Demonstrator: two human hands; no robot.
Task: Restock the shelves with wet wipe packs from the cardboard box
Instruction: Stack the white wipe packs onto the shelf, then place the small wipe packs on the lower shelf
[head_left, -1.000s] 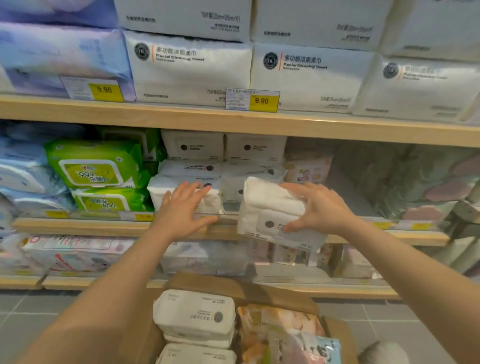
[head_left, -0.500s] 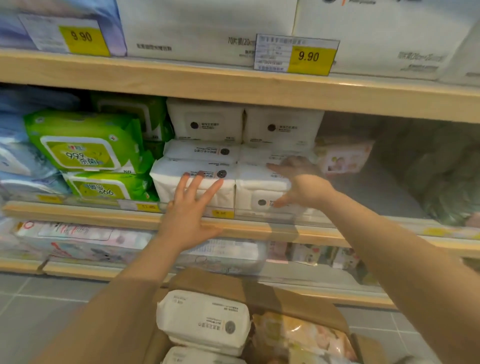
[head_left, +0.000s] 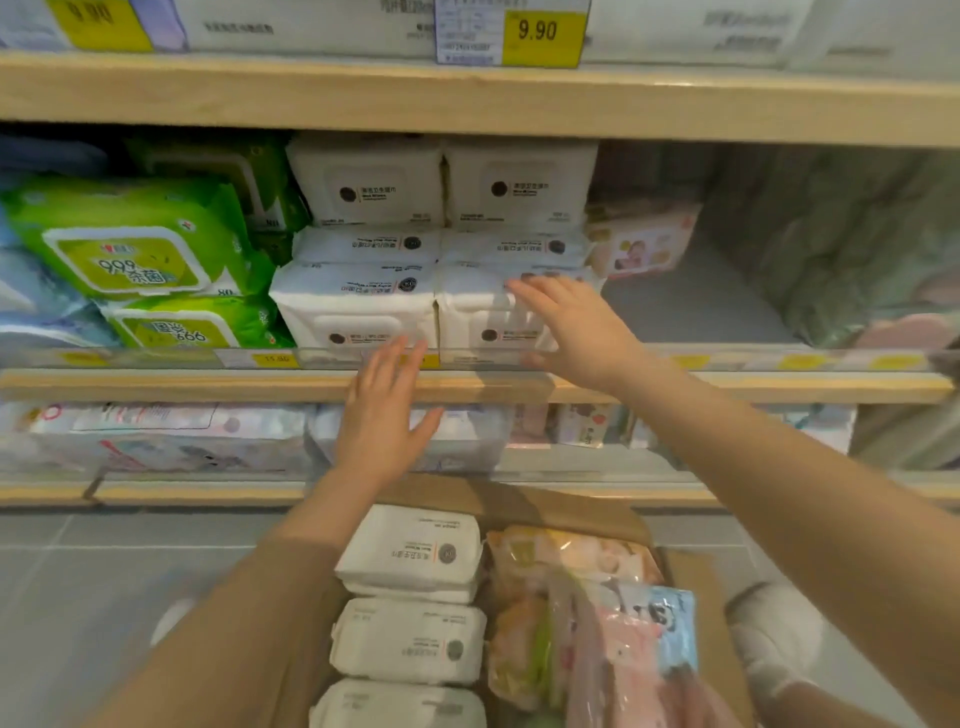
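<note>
Wooden shelf boards (head_left: 467, 98) with pale, light-brown front edges run across the whole view, one above another in a shop aisle. Yellow price tags (head_left: 543, 34) reading 9.90 hang at the top board's upper edge, and smaller yellow labels (head_left: 800, 361) sit behind a clear strip along the middle board (head_left: 779, 387). Below lies a floor of grey tiles (head_left: 104, 571) with thin pale joints. The light is soft, warm and even.

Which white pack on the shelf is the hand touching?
The front right white pack; the right hand lies flat on it. The left hand touches none.
</note>
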